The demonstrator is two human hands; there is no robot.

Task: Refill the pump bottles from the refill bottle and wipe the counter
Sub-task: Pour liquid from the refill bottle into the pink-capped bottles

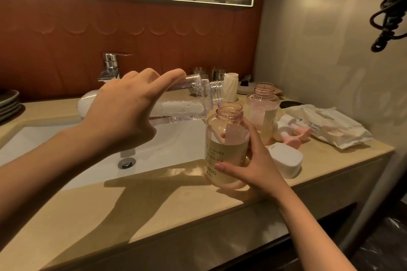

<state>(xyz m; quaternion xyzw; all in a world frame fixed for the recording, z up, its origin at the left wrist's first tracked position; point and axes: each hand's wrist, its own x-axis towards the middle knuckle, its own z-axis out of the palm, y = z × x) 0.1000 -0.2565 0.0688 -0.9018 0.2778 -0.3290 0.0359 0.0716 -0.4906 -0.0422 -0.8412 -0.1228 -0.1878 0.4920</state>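
My left hand (123, 112) holds the clear refill bottle (187, 105) tipped on its side, its open mouth just above the neck of a pink pump bottle (224, 145). That uncapped bottle stands on the counter edge and holds pale liquid in its lower part. My right hand (253, 163) grips it from the right side. A second uncapped pink pump bottle (262, 110) stands behind it. Two pink pump heads (293, 133) lie on the counter to the right. A white cap (286, 160) lies beside my right hand.
The white sink (92, 149) with its drain (126, 163) and chrome tap (110, 68) is at the left. A pack of wet wipes (330, 125) lies at the far right of the beige counter (154, 211). Cups and a paper roll (230, 90) stand at the back wall.
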